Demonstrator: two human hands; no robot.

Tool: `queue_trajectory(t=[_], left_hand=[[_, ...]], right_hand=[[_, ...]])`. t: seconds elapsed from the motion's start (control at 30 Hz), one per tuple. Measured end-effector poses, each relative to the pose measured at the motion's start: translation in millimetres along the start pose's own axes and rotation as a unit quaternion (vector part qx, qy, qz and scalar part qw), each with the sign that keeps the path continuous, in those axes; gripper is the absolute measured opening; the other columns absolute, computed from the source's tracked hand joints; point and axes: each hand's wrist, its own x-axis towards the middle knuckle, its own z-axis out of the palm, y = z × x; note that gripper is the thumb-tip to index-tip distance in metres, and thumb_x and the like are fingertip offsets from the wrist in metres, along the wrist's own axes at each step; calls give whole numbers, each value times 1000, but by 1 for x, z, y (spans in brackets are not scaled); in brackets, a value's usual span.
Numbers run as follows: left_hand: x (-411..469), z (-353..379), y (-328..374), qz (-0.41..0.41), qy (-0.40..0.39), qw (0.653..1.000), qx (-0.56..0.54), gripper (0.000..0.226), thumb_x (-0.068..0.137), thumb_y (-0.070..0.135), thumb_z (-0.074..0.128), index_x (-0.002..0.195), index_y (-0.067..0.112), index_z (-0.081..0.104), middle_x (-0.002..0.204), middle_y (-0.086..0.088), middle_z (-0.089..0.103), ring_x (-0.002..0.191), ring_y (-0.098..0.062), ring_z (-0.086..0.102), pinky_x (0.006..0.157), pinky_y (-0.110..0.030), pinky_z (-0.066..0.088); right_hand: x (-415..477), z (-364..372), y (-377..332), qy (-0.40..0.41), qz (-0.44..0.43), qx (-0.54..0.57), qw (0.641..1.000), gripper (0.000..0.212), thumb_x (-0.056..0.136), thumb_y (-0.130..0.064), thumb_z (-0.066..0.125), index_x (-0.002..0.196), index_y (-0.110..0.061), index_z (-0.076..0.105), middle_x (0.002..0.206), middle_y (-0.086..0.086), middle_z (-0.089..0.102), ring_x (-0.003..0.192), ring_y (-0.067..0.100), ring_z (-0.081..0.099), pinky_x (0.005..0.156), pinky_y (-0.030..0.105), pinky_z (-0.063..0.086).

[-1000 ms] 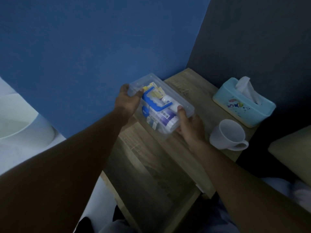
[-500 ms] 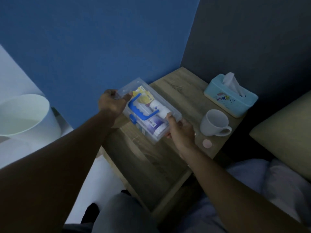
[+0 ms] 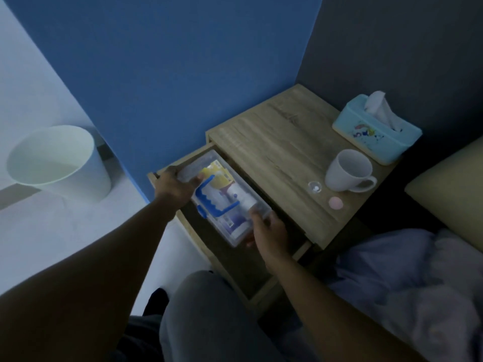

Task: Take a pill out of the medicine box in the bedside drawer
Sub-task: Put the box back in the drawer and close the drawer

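The room was dim, with a blue wall (image 3: 162,74) meeting a dark grey one behind a wooden bedside table (image 3: 277,150) whose drawer (image 3: 235,267) stood pulled open toward the camera.

Over that open drawer both hands held a clear plastic medicine box (image 3: 224,197) by its short ends. The left hand (image 3: 175,185) was closed on the far-left end, thumb lying across the lid and fingers wrapped under the edge. The right hand (image 3: 270,231) was clamped on the near-right end, thumb on the lid corner, its fingers hidden beneath the box. The box lay level and slanted across the drawer opening, partly under the tabletop's front edge; whether it touched the drawer floor could not be told. Its lid was shut, with a blue carry handle (image 3: 213,202) running along the top. Through the plastic showed a yellow packet (image 3: 218,176) at the far end and white bottles with purple labels toward the near end.

On the tabletop, near the right front corner, sat a small clear lid or dish (image 3: 314,187) and just beside it a round pink tablet-like disc (image 3: 335,203). Behind these stood a white mug (image 3: 349,171) with its handle pointing right, and farther back a pale blue tissue box (image 3: 376,131) with a tissue sticking up. A white wastebasket (image 3: 57,163) stood on the floor at the left, well apart from the table. Pale bedding (image 3: 407,270) and a cream cushion (image 3: 449,194) filled the right side, and a grey trouser leg (image 3: 209,317) lay below the drawer.
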Motion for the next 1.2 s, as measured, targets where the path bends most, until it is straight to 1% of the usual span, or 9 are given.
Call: queue_trajectory(t=[0.2,0.33,0.5,0.67,0.77,0.83,0.97,1.07,1.2], left_hand=[[10,37,-31,-25,-60,998,-14,48,91,29,61,135,16,47,122,-8,61,111,-25,62,87,-42,56],[20,56,-40,-37,-75,996,-18,47,93,24,59,136,16,45,124,-9,59,114,-25,60,84,-38,54],[30,71,-47,-44,-80,996,-9,44,94,21,57,135,16,44,120,-7,59,112,-24,61,66,-24,48],[31,70,-49,-28,-98,995,6,43,96,24,53,136,16,43,127,-10,57,115,-25,59,70,-27,51],[22,63,-48,25,-116,991,60,50,96,25,52,143,15,38,143,-12,45,126,-28,52,92,-41,54],[14,58,-48,72,-106,988,90,56,95,22,52,147,16,33,151,-10,36,134,-29,44,100,-47,50],[-1,46,-51,139,-78,977,139,63,96,19,51,153,21,24,162,-5,20,149,-27,19,114,-54,33],[-13,34,-59,182,-67,961,198,80,90,18,62,155,23,15,165,-1,5,151,-20,-3,121,-46,9],[-32,18,-80,181,-22,954,240,100,87,12,66,156,14,-6,164,-8,-14,149,-23,-16,123,-49,7]], right_hand=[[28,4,32,13,80,-16,997,49,95,-48,57,137,-23,52,108,2,71,87,16,72,63,27,55],[43,6,48,32,114,-1,993,46,95,-43,58,137,-23,52,107,1,70,87,16,71,62,28,54],[54,10,58,37,158,56,985,40,95,-38,60,131,-21,56,102,3,72,82,19,74,54,28,56],[55,7,59,31,159,60,985,48,93,-37,64,137,-23,52,118,7,70,96,22,72,73,38,62],[45,2,56,93,87,-64,990,70,91,-48,63,152,-28,35,146,7,52,123,23,60,94,36,53],[35,-2,51,119,10,-142,983,74,92,-50,60,155,-28,28,156,4,39,135,22,49,90,25,43],[23,-19,39,89,-158,-260,948,48,95,-35,60,141,-27,48,138,0,54,112,7,57,72,7,36],[22,-37,26,43,-222,-323,919,41,97,-27,55,138,-28,51,136,-4,56,112,-2,49,78,6,34],[36,-58,11,19,-277,-420,864,49,100,-18,50,148,-19,44,154,1,45,141,10,40,111,23,36]])
